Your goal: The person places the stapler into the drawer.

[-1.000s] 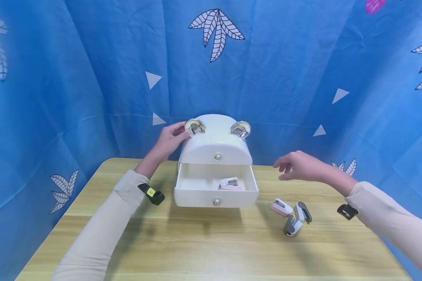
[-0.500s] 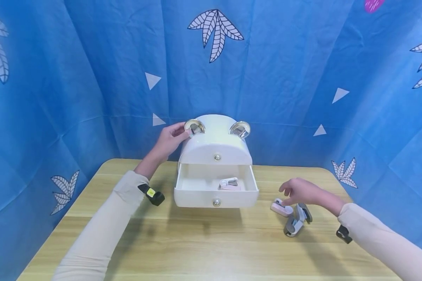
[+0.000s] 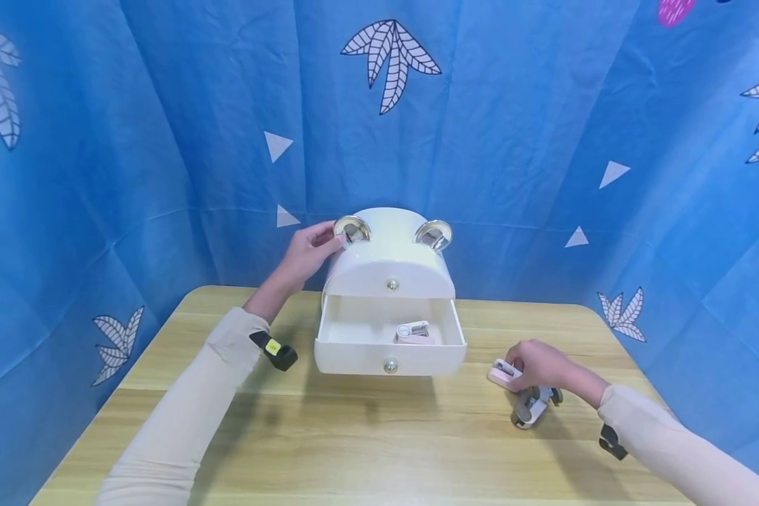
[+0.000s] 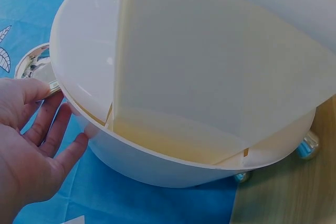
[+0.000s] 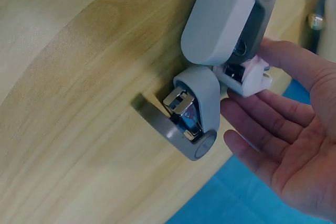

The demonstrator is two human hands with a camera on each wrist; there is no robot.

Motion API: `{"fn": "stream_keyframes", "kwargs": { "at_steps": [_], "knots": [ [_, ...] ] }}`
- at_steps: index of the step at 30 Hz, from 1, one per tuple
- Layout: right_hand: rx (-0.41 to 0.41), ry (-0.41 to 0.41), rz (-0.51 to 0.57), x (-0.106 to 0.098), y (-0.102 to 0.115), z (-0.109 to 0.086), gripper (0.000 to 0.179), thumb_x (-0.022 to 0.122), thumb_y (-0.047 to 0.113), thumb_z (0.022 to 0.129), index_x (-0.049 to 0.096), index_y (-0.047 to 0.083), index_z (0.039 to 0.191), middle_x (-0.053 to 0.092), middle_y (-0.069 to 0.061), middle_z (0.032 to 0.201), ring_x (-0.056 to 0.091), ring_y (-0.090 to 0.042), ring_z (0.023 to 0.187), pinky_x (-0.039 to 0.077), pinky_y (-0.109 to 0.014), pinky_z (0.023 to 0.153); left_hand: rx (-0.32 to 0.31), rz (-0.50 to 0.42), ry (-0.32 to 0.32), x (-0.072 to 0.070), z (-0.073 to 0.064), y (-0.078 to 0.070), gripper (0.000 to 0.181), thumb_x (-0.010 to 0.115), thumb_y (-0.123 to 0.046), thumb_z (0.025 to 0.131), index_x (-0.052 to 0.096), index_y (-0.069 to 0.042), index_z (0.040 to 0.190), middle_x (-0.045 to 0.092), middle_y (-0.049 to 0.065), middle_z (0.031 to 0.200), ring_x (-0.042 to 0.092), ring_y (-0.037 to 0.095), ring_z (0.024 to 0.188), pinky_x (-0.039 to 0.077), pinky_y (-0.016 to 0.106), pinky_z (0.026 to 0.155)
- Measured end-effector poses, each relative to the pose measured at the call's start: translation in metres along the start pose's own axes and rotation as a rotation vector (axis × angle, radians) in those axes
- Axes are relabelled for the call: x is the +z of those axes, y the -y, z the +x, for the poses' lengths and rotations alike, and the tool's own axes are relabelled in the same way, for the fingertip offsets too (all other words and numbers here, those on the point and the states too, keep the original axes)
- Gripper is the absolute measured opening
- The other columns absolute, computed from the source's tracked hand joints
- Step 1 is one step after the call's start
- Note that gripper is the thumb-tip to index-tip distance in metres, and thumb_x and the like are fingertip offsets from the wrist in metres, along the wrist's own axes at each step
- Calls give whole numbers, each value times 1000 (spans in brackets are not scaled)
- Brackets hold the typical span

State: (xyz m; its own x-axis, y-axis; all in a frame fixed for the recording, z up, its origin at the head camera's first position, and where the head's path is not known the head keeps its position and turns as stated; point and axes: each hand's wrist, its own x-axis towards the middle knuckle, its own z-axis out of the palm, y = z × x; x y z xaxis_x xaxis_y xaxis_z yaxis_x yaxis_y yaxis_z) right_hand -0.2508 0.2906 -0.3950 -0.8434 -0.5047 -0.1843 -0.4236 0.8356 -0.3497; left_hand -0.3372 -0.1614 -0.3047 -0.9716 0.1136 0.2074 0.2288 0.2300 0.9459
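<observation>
A white desktop drawer box (image 3: pixel 388 270) with two gold, mirror-like ears stands at the back of the table, its lower drawer (image 3: pixel 360 357) pulled out. Inside that drawer lies a pink and white mini stapler (image 3: pixel 414 333). My left hand (image 3: pixel 308 254) pinches the left ear (image 4: pixel 35 62) between thumb and index finger; the other fingers lie against the box's side. To the right of the box, my right hand (image 3: pixel 540 367) has thumb and fingers around another pink and white mini stapler (image 5: pixel 251 77). Two grey and white staplers (image 5: pixel 220 19) lie against it, one with its grey arm (image 5: pixel 170 129) swung out.
The wooden table (image 3: pixel 354 450) extends in front of the box. A blue patterned curtain (image 3: pixel 506 140) hangs close behind and along both sides. Round metal feet (image 4: pixel 308 145) show beneath the box.
My right hand has come down from above the table onto the pink and white stapler. My left hand stays at the ear, and the drawer has not moved.
</observation>
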Motion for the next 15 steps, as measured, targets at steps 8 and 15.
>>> {"fn": "stream_keyframes", "kwargs": {
  "at_steps": [8,15],
  "knots": [
    [-20,-42,-58,-10,7,3,16,83,7,77,74,7,89,62,5,72,43,-6,60,36,-21,54,-6,-7,-1,1,0,0,43,63,-18,102,58,-5,143,63,20,137,57,31,130,46,46,113],
    [-56,-62,-110,-47,20,11,18,82,7,77,75,8,93,59,6,69,40,-6,59,33,-21,55,0,-14,1,0,-1,0,43,63,-17,102,58,-5,142,63,19,138,57,30,131,46,46,113]
  ]
}}
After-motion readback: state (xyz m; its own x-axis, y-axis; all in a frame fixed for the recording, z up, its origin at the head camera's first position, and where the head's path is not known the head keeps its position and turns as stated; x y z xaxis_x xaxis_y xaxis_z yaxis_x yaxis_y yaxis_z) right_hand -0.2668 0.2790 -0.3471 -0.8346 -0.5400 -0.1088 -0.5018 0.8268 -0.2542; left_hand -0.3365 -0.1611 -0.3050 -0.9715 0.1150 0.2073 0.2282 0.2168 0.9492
